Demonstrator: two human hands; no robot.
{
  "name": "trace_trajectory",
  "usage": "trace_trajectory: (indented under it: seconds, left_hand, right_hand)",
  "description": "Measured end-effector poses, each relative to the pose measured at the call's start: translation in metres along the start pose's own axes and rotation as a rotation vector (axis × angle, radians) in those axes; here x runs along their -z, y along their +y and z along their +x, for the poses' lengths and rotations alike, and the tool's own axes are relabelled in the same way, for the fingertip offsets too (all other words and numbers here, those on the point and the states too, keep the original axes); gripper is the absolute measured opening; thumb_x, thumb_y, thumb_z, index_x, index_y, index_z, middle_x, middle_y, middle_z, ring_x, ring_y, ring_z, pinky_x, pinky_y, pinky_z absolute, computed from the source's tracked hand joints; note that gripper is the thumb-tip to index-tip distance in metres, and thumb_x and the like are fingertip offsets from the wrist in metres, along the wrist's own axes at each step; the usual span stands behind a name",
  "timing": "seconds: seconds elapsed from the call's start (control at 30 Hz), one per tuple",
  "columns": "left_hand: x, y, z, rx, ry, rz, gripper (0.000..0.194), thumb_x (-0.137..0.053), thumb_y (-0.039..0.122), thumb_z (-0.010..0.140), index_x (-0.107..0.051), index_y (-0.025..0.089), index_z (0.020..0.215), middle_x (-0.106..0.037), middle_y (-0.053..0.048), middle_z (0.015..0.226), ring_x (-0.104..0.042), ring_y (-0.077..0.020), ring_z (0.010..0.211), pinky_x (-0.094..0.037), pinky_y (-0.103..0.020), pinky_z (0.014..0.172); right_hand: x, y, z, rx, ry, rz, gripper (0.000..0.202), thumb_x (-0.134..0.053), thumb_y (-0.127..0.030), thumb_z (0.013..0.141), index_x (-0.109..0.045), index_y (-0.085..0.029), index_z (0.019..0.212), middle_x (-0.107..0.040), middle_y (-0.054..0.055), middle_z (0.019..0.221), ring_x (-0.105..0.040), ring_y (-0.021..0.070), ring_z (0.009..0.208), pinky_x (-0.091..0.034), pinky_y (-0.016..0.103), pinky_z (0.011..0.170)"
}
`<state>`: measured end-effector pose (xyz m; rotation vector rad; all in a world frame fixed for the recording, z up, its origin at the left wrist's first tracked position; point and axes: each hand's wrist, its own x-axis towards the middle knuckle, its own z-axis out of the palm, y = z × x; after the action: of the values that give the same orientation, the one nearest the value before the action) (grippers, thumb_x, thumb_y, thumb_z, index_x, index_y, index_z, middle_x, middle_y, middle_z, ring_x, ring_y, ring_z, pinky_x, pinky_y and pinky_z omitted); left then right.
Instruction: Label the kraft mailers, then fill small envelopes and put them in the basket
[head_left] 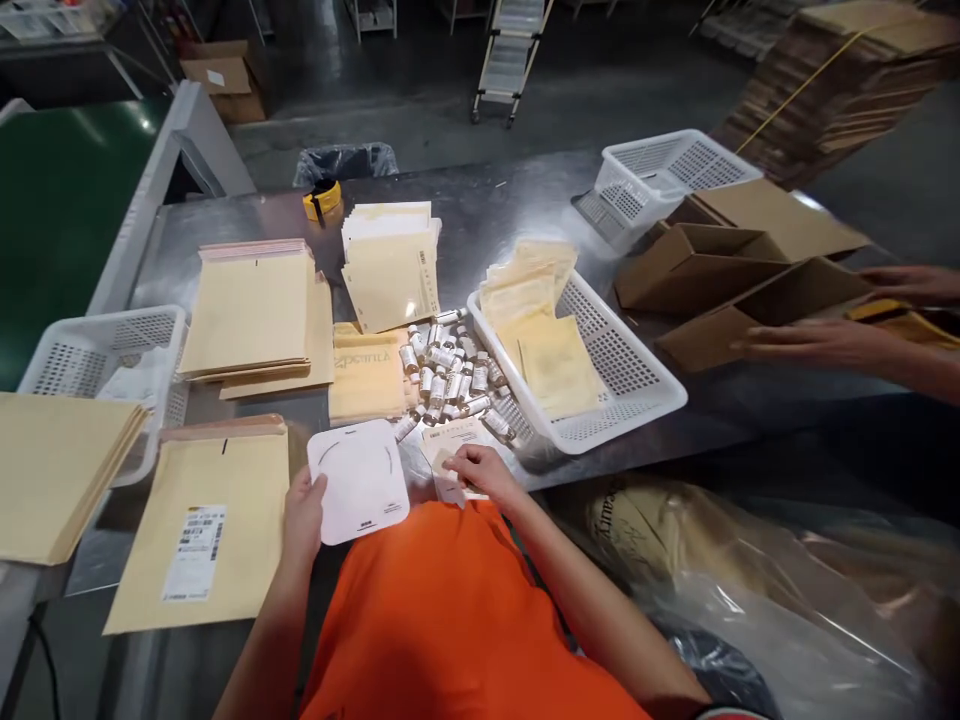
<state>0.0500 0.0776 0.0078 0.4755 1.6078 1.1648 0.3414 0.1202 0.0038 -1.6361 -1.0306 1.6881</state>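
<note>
My left hand (pixel 306 510) grips a white rounded card (pixel 361 480) by its left edge. Close to the table's front edge, my right hand (pixel 480 472) has its fingers closed at a small pale packet or card; what exactly lies between the fingertips is too small to tell. Beneath it is a printed card (pixel 459 432). Beyond my hands lies a pile of small labelled vials (pixel 450 375), next to a stack of yellow printed pouches (pixel 366 375). A padded envelope with a shipping label (pixel 196 550) lies left of my left hand.
Right of the vials, a white basket (pixel 626 365) holds yellow pouches. Envelope stacks (pixel 247 310) and another basket (pixel 112 345) stand left. Cards (pixel 394 265) are stacked behind. Another person's hands (pixel 817 345) are by open cardboard boxes (pixel 757 300) at right.
</note>
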Motion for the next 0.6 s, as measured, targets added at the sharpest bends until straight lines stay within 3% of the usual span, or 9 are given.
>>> trace_trajectory:
  seconds: [0.1, 0.17, 0.27, 0.33, 0.4, 0.47, 0.6]
  left_hand:
    - [-0.031, 0.007, -0.009, 0.024, -0.090, -0.161, 0.051, -0.080, 0.036, 0.060, -0.062, 0.017, 0.105, -0.076, -0.009, 0.096, -0.072, -0.0272, 0.090, -0.058, -0.038, 0.081]
    - [-0.051, 0.007, -0.011, 0.070, -0.098, -0.222, 0.047, -0.079, 0.033, 0.061, -0.062, 0.019, 0.102, -0.076, -0.008, 0.095, -0.073, -0.0265, 0.091, -0.059, -0.037, 0.080]
    - [-0.068, 0.005, -0.013, 0.116, -0.113, -0.287, 0.036, -0.076, 0.025, 0.065, -0.062, 0.021, 0.098, -0.076, -0.006, 0.093, -0.073, -0.0260, 0.095, -0.059, -0.036, 0.081]
    - [-0.071, 0.006, -0.012, 0.146, -0.114, -0.302, 0.031, -0.072, 0.018, 0.068, -0.062, 0.021, 0.097, -0.076, -0.006, 0.091, -0.073, -0.0258, 0.095, -0.059, -0.036, 0.082]
    - [-0.070, 0.007, -0.010, 0.206, -0.088, -0.319, 0.030, -0.069, 0.012, 0.071, -0.062, 0.021, 0.099, -0.076, -0.005, 0.089, -0.074, -0.0245, 0.091, -0.059, -0.037, 0.082]
    - [-0.065, 0.007, -0.007, 0.273, -0.043, -0.325, 0.030, -0.066, 0.008, 0.074, -0.062, 0.021, 0.101, -0.076, -0.004, 0.088, -0.074, -0.0215, 0.082, -0.060, -0.037, 0.081]
    - [-0.048, 0.001, 0.002, 0.374, 0.037, -0.289, 0.033, -0.060, 0.006, 0.079, -0.064, 0.023, 0.107, -0.075, -0.001, 0.081, -0.073, -0.0180, 0.069, -0.061, -0.038, 0.081]
  right_hand:
    - [-0.033, -0.025, 0.002, 0.109, -0.164, -0.117, 0.030, -0.073, -0.045, 0.070, -0.058, -0.020, 0.062, -0.053, -0.004, 0.051, -0.045, 0.0107, 0.049, -0.032, 0.023, 0.049]
    - [-0.052, -0.038, 0.004, 0.210, -0.179, -0.323, 0.022, -0.069, -0.035, 0.074, -0.058, -0.020, 0.062, -0.054, -0.004, 0.055, -0.047, 0.0113, 0.056, -0.031, 0.023, 0.054]
    - [-0.071, -0.048, 0.005, 0.251, -0.025, -0.611, 0.023, -0.068, -0.024, 0.074, -0.054, -0.020, 0.056, -0.054, -0.003, 0.058, -0.050, 0.0133, 0.063, -0.028, 0.025, 0.058]
    - [-0.075, -0.048, 0.007, 0.216, 0.070, -0.549, 0.028, -0.073, -0.023, 0.069, -0.052, -0.020, 0.052, -0.053, -0.002, 0.056, -0.052, 0.0154, 0.066, -0.029, 0.027, 0.060]
    - [-0.069, -0.048, 0.010, 0.191, 0.109, -0.388, 0.032, -0.077, -0.028, 0.068, -0.050, -0.021, 0.051, -0.051, -0.002, 0.054, -0.052, 0.0166, 0.065, -0.032, 0.028, 0.061]
    - [-0.049, -0.048, 0.016, 0.136, 0.129, -0.165, 0.032, -0.074, -0.036, 0.074, -0.052, -0.022, 0.055, -0.048, -0.002, 0.052, -0.052, 0.0159, 0.059, -0.035, 0.028, 0.057]
    - [0.028, -0.052, 0.022, 0.002, 0.235, 0.306, 0.029, -0.070, -0.043, 0.077, -0.053, -0.023, 0.067, -0.048, -0.004, 0.053, -0.058, 0.0154, 0.056, -0.043, 0.025, 0.051]
